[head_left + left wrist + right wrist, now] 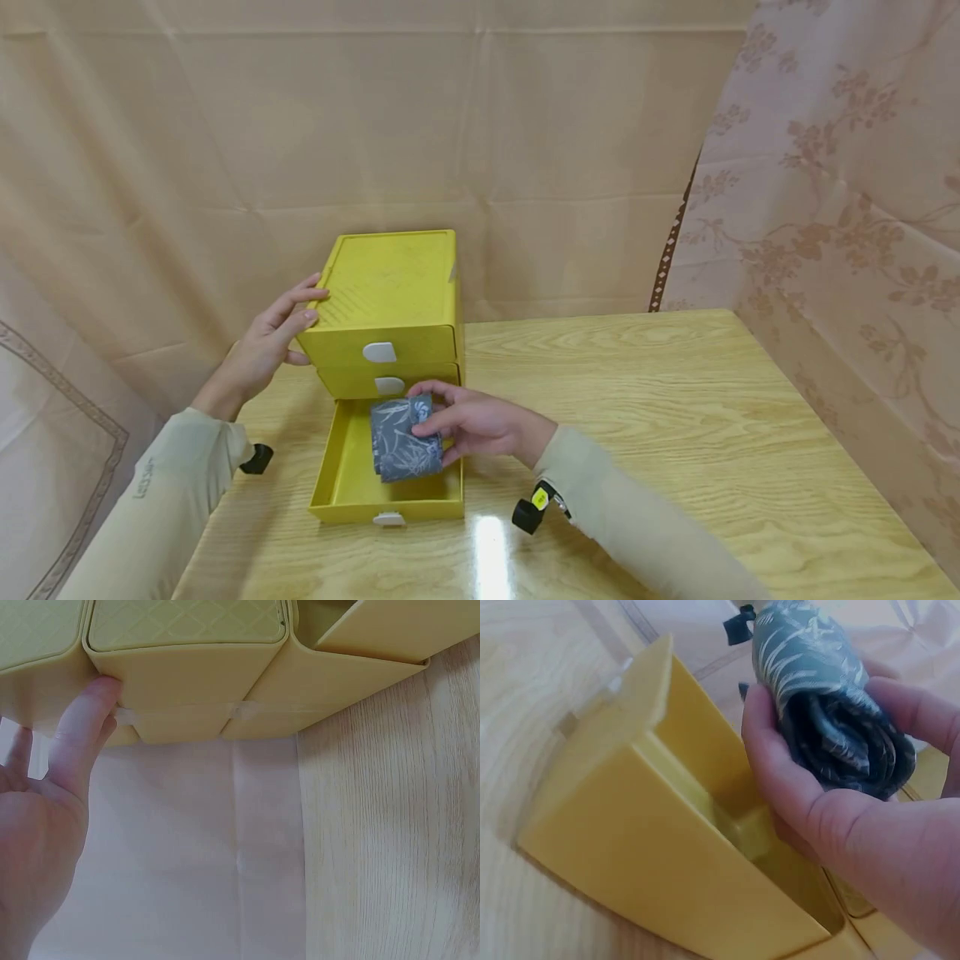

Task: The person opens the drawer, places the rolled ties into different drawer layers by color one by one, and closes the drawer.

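A yellow three-drawer box (393, 283) stands on the table, its bottom drawer (341, 467) pulled out. Over that drawer my right hand (480, 421) holds a rolled grey-blue cloth (401, 442) with a pale leaf print. In the right wrist view the cloth (810, 656) shows its coiled end between thumb and fingers, above the drawer wall (682, 847). My left hand (262, 342) rests against the left upper edge of the box, fingers on top. From the left wrist, its thumb (94, 705) touches the side of the box (180, 682).
The two upper drawers are closed, with white pull tabs (379, 352) on their fronts. Wood-grain table (637, 433) surface extends to the right. A beige curtain (375, 108) hangs behind, and a flowered cloth (847, 208) hangs at the right.
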`<state>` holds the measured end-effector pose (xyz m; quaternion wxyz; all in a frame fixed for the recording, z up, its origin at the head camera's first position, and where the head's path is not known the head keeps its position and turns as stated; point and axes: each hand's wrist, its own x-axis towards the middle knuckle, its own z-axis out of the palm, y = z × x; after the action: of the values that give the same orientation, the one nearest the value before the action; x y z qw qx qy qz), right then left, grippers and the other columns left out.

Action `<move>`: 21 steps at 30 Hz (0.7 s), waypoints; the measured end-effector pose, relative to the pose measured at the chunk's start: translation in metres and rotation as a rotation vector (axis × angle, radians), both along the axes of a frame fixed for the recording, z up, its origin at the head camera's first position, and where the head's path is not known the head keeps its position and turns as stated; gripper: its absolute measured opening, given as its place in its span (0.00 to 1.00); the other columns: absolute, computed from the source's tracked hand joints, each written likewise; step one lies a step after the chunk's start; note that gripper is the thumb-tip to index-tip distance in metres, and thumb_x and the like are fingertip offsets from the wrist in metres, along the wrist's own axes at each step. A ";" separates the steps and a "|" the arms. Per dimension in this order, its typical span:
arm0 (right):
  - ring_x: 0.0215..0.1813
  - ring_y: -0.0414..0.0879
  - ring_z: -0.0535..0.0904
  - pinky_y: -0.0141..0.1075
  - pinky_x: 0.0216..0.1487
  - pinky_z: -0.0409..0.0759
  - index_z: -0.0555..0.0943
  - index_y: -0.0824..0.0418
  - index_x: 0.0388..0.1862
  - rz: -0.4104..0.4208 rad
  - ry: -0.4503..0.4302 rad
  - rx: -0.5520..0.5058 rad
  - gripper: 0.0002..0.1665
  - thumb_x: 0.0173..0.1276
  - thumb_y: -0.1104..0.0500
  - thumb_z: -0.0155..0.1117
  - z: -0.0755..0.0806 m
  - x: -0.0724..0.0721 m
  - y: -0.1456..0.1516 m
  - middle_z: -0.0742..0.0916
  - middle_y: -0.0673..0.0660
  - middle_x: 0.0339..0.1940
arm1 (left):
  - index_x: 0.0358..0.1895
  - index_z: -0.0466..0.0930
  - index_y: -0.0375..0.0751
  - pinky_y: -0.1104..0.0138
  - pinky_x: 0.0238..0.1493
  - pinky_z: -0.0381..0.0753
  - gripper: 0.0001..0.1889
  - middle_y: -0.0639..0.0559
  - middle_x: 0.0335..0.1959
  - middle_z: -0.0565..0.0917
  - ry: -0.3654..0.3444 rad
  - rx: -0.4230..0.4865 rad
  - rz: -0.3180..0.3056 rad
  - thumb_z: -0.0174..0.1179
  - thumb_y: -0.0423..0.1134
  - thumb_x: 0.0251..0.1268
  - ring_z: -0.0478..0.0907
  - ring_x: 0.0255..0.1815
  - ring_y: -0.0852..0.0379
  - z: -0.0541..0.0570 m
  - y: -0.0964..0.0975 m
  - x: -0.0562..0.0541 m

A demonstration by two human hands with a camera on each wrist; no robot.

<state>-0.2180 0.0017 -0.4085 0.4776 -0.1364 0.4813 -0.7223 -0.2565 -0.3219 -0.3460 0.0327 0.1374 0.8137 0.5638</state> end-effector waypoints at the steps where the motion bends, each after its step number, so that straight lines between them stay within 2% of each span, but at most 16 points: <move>1: 0.55 0.55 0.77 0.49 0.47 0.83 0.68 0.49 0.60 -0.010 -0.005 0.004 0.25 0.72 0.71 0.56 -0.001 0.001 -0.002 0.76 0.58 0.61 | 0.74 0.67 0.47 0.59 0.39 0.87 0.24 0.65 0.83 0.49 -0.002 0.001 0.001 0.48 0.51 0.82 0.75 0.61 0.68 0.000 0.000 0.000; 9: 0.52 0.56 0.79 0.50 0.48 0.84 0.67 0.53 0.62 -0.143 -0.065 0.049 0.28 0.67 0.74 0.57 -0.012 0.009 -0.022 0.78 0.62 0.57 | 0.73 0.67 0.47 0.59 0.39 0.87 0.24 0.65 0.83 0.50 -0.001 -0.006 0.006 0.48 0.52 0.82 0.74 0.61 0.68 0.000 0.000 0.001; 13: 0.53 0.58 0.77 0.56 0.53 0.81 0.67 0.54 0.63 -0.212 -0.097 0.069 0.30 0.65 0.75 0.57 -0.019 0.011 -0.030 0.77 0.64 0.58 | 0.73 0.67 0.47 0.59 0.40 0.87 0.25 0.65 0.83 0.49 -0.004 -0.005 0.009 0.48 0.52 0.82 0.73 0.62 0.68 0.000 -0.001 0.001; 21: 0.55 0.61 0.77 0.61 0.55 0.79 0.66 0.56 0.66 -0.255 -0.102 0.111 0.34 0.63 0.76 0.58 -0.026 0.012 -0.040 0.77 0.64 0.58 | 0.74 0.66 0.47 0.59 0.40 0.87 0.25 0.67 0.82 0.50 -0.003 -0.013 0.007 0.48 0.52 0.82 0.70 0.65 0.68 0.000 0.001 0.000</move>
<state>-0.2065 -0.0385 -0.4345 0.4126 -0.0110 0.5090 -0.7553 -0.2563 -0.3213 -0.3460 0.0330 0.1334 0.8179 0.5587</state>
